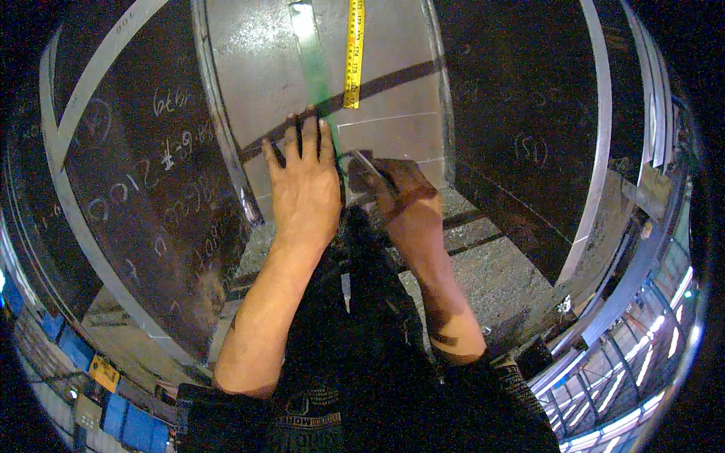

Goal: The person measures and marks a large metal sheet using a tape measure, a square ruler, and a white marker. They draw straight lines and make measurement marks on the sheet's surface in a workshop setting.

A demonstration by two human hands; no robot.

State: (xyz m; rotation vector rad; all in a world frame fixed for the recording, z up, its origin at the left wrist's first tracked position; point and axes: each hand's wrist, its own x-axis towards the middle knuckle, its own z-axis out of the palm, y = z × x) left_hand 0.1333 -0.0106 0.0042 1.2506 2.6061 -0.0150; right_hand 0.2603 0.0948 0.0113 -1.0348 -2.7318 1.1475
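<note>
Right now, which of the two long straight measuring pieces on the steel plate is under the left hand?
The green straightedge: the left hand lies flat on its near end. The yellow tape measure lies beside it, untouched.

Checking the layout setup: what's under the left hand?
The left hand presses a green straightedge flat on the grey steel plate. The straightedge's lower end is hidden beneath the hand.

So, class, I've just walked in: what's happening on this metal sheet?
A person is marking out a grey steel sheet. The left hand lies flat, pressing a green straightedge onto the sheet. The right hand holds a thin marking tool with its tip beside the straightedge. A yellow tape measure lies stretched along the sheet next to the straightedge, and pale scribed lines already cross the metal. Dark steel plates stand on either side.
</note>
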